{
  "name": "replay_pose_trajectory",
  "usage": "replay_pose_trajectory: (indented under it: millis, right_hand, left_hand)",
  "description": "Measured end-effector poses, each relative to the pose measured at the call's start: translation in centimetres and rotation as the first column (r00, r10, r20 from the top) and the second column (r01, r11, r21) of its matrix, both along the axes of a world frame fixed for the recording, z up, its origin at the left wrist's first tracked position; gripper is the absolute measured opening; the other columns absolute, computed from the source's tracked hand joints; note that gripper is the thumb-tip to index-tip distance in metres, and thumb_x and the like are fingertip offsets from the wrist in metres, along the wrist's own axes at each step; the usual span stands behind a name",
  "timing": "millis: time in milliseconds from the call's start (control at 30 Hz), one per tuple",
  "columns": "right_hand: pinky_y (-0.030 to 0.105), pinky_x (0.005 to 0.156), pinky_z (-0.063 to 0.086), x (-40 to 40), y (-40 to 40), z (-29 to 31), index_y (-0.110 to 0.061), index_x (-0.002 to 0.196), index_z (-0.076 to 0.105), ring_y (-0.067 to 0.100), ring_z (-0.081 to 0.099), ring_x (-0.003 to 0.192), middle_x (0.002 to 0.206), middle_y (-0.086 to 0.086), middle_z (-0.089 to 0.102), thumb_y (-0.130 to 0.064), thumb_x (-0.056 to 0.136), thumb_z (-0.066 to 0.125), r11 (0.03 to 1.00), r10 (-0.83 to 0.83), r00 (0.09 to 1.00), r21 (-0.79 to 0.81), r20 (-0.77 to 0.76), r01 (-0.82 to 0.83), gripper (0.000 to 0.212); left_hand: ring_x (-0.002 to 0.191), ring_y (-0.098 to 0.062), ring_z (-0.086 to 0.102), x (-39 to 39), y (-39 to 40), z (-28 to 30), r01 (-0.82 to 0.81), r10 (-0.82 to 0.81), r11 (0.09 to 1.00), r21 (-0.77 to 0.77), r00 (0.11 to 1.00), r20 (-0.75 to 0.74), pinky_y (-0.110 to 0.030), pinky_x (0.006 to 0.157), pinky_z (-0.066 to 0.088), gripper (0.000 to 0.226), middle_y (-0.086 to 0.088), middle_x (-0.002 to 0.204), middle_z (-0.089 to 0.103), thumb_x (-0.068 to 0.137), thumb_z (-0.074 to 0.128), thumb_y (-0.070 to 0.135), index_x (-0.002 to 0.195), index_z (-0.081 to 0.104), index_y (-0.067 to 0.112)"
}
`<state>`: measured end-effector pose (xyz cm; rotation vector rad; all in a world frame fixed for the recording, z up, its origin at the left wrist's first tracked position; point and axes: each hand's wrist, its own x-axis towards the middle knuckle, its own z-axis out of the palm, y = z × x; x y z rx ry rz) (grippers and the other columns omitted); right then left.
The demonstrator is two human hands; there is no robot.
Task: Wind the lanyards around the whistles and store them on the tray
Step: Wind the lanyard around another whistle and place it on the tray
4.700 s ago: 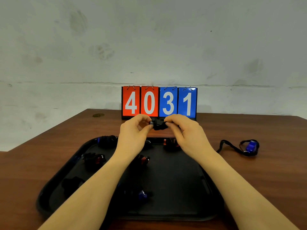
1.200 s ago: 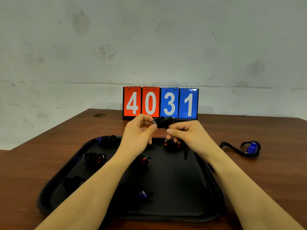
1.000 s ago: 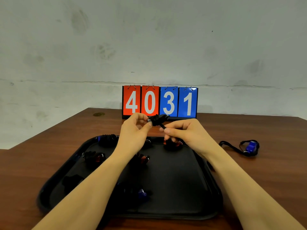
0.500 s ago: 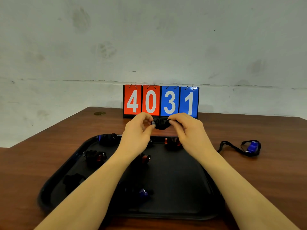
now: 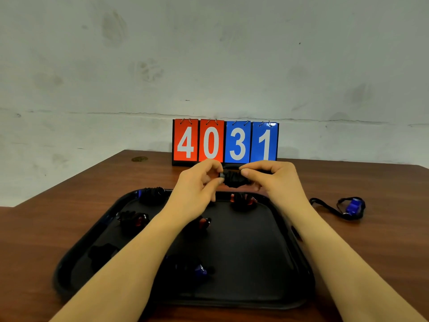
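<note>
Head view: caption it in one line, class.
Both hands pinch a black-wound whistle above the tray; a blue whistle waits unwound.

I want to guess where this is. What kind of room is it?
Probably a plain workroom or test setup, not a home. A bare, stained wall, a wooden table and a flip scoreboard reading 4031 suggest that.

tray right half bare, wound whistles crowding its left and far side, scoreboard behind
</note>
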<state>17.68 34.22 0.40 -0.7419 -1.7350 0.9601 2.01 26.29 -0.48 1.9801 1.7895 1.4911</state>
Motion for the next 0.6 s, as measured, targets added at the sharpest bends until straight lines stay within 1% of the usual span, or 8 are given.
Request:
replay_pose_trajectory:
  millis: [67, 167, 233, 300, 333, 400, 467, 600]
  right_hand:
    - [0.037, 0.079, 0.058, 0.29, 0.11, 0.15, -0.015, 0.089, 0.073, 0.017, 0.065, 0.096, 0.088, 0.002, 0.072, -0.012, 0.082, 0.067, 0.995, 0.055, 0.998, -0.082, -0.011, -0.056, 0.01]
    - [0.038, 0.079, 0.058, 0.55, 0.17, 0.43, -0.011, 0.087, 0.074, 0.021, 0.068, 0.092, 0.089, 0.007, 0.073, -0.01, 0.083, 0.065, 0.975, 0.133, 0.989, -0.171, -0.059, -0.141, 0.01]
    - [0.033, 0.073, 0.058, 0.7, 0.18, 0.68, -0.007, 0.086, 0.073, 0.022, 0.069, 0.089, 0.089, 0.009, 0.073, -0.007, 0.084, 0.062, 0.947, 0.196, 0.974, -0.236, -0.114, -0.218, 0.011]
    - [0.022, 0.062, 0.055, 0.84, 0.02, 0.93, -0.006, 0.082, 0.072, 0.017, 0.069, 0.08, 0.085, 0.007, 0.073, -0.004, 0.085, 0.059, 0.922, 0.24, 0.96, -0.274, -0.148, -0.273, 0.014]
    - [0.019, 0.059, 0.053, 0.89, -0.04, 1.0, -0.006, 0.082, 0.072, 0.014, 0.069, 0.074, 0.085, 0.007, 0.073, -0.003, 0.085, 0.058, 0.919, 0.246, 0.957, -0.277, -0.156, -0.282, 0.015]
    - [0.018, 0.056, 0.051, 0.87, -0.14, 1.02, -0.007, 0.085, 0.072, 0.01, 0.064, 0.06, 0.087, 0.009, 0.071, -0.001, 0.086, 0.057, 0.922, 0.243, 0.955, -0.265, -0.168, -0.281, 0.016]
    - [0.021, 0.058, 0.053, 0.66, -0.2, 0.91, -0.009, 0.088, 0.07, 0.012, 0.06, 0.055, 0.087, 0.012, 0.07, 0.0, 0.087, 0.056, 0.929, 0.241, 0.953, -0.242, -0.183, -0.281, 0.017]
    - [0.024, 0.058, 0.05, 0.1, -0.39, 0.57, -0.01, 0.089, 0.065, 0.017, 0.057, 0.057, 0.076, 0.015, 0.065, 0.001, 0.086, 0.056, 0.946, 0.227, 0.95, -0.182, -0.216, -0.267, 0.015]
  left_hand:
    - [0.056, -0.011, 0.061, 0.01, -0.02, 0.03, 0.029, -0.029, 1.0, -0.008, 0.999, 0.027, -0.002, 0.07, 0.044, 0.012, 0.01, 0.051, 0.057, 0.089, 0.056, 0.011, 0.094, 0.055, 0.021]
    - [0.057, -0.018, 0.063, 0.09, -0.01, 0.11, 0.075, -0.073, 0.997, -0.017, 0.993, 0.096, 0.0, 0.072, 0.043, 0.011, 0.018, 0.055, 0.061, 0.089, 0.056, 0.01, 0.094, 0.056, 0.02]
    - [0.054, -0.018, 0.062, 0.18, -0.08, 0.21, 0.099, -0.096, 0.995, -0.017, 0.987, 0.126, -0.003, 0.073, 0.045, 0.011, 0.017, 0.059, 0.062, 0.089, 0.057, 0.01, 0.094, 0.057, 0.02]
    - [0.05, -0.014, 0.06, 0.28, -0.15, 0.31, 0.115, -0.111, 0.993, -0.02, 0.981, 0.158, -0.006, 0.069, 0.047, 0.011, 0.014, 0.069, 0.064, 0.088, 0.058, 0.011, 0.093, 0.057, 0.02]
    - [0.048, -0.013, 0.059, 0.31, -0.16, 0.35, 0.123, -0.118, 0.992, -0.018, 0.976, 0.184, -0.008, 0.063, 0.047, 0.01, 0.012, 0.077, 0.065, 0.088, 0.058, 0.011, 0.093, 0.058, 0.019]
    - [0.045, -0.013, 0.057, 0.35, -0.14, 0.39, 0.135, -0.129, 0.991, -0.009, 0.962, 0.24, -0.008, 0.053, 0.043, 0.009, 0.008, 0.089, 0.065, 0.088, 0.058, 0.01, 0.094, 0.058, 0.017]
    - [0.044, -0.013, 0.056, 0.38, -0.13, 0.43, 0.137, -0.13, 0.991, -0.003, 0.949, 0.288, -0.009, 0.05, 0.042, 0.008, 0.008, 0.091, 0.066, 0.088, 0.059, 0.01, 0.093, 0.058, 0.016]
    - [0.044, -0.013, 0.055, 0.51, -0.03, 0.39, 0.14, -0.137, 0.99, 0.021, 0.907, 0.398, -0.015, 0.048, 0.043, 0.01, 0.007, 0.086, 0.067, 0.087, 0.06, 0.009, 0.09, 0.058, 0.018]
